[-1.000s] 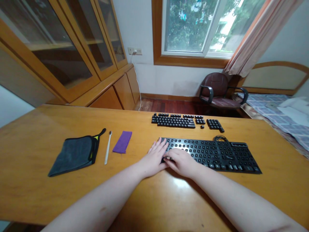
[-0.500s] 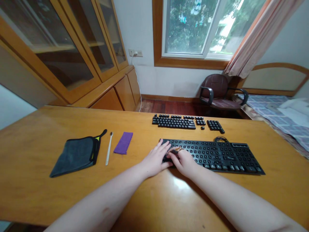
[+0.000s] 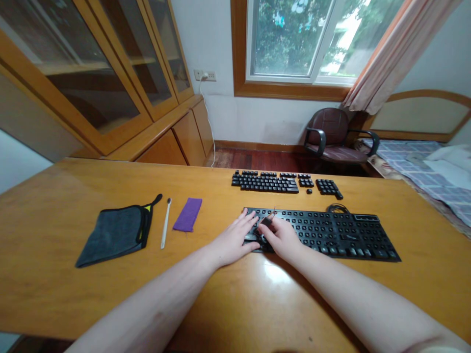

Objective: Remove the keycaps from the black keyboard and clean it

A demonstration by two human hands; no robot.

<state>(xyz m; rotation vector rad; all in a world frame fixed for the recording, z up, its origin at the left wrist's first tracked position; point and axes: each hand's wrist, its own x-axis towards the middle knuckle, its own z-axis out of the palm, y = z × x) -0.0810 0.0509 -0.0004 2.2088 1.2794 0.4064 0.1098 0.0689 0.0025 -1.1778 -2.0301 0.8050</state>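
A black keyboard, bare of most of its keycaps, lies in front of me, with a few caps along its near edge. My left hand rests on its left end, fingers spread and thumb stretched along the near side. Over the left part of the keyboard, my right hand is closed in a pinch. It holds a small black tool with a thin copper-coloured part; my fingers partly cover it, so its exact kind is unclear. Behind the keyboard, loose black keycaps are laid out in keyboard order.
To the left lie a purple cloth, a white toothbrush and a folded grey cloth on the wooden table. A coiled cable sits behind the keyboard. Beyond the table stands a chair.
My right hand has lifted slightly and the black tool has turned, its dark end now showing more clearly. My left hand stays on the keyboard's left end. The view has shifted slightly.
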